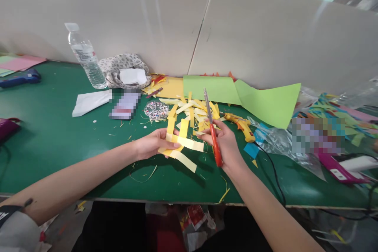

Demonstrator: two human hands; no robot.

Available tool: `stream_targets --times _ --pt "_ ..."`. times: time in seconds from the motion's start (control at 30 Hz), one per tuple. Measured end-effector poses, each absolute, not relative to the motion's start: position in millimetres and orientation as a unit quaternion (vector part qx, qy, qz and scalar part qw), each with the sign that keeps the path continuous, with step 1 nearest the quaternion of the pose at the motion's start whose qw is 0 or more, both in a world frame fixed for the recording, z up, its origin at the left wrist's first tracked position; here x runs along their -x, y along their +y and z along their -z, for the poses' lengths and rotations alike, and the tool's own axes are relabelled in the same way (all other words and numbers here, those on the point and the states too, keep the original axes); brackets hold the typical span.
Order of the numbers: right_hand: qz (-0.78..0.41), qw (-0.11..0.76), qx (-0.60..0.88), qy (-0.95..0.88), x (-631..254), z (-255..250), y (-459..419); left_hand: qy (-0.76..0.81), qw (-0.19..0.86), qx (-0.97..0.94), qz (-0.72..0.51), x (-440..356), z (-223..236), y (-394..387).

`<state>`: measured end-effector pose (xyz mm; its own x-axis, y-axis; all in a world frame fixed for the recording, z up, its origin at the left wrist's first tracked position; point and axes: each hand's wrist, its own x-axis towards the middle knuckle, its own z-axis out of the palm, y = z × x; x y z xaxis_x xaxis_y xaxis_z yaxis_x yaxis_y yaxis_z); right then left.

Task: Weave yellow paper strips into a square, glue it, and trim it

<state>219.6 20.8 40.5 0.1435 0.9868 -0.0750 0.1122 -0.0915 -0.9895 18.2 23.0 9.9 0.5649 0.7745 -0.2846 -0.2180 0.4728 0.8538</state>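
My left hand [151,144] is closed on several yellow paper strips [183,129] that cross one another, its thumb pressed on top. Their loose ends stick out upward and to the right. A pair of scissors [216,147] with red handles rests in my right hand [232,147], its metal blades pointing up and away. The fingertips of that hand are near a pale strip; whether they pinch it I cannot tell. Just beyond both hands lies a loose heap of cut yellow strips [191,109] on the green table [97,165].
A yellow glue gun [242,126] with a black cord lies to the right, near clear plastic [283,143] and green paper [212,88]. Leftward stand a water bottle [87,61], a phone [125,104], a white tissue [91,102] and a patterned cloth pouch [125,61]. A pale partition [118,12] closes the back.
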Motion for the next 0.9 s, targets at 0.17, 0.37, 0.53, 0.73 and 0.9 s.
stream_targets --times 0.17,0.37,0.53,0.73,0.9 --pt "-0.392 0.567 0.596 -0.412 -240 -39 34 0.363 0.793 -0.367 -0.324 -20 -11 24" --pt "-0.332 0.604 0.610 -0.391 -253 -43 43 0.374 0.796 -0.318 -0.355 -17 -9 30" --pt "-0.320 0.598 0.589 -0.440 -248 -40 42 0.355 0.778 -0.365 -0.368 -18 -12 27" --pt "-0.237 0.472 0.625 -0.575 -240 -39 31 0.392 0.656 -0.466 -0.446 -19 -6 26" --pt "-0.164 0.423 0.596 -0.662 -229 -42 16 0.425 0.596 -0.421 -0.536 -16 1 34"
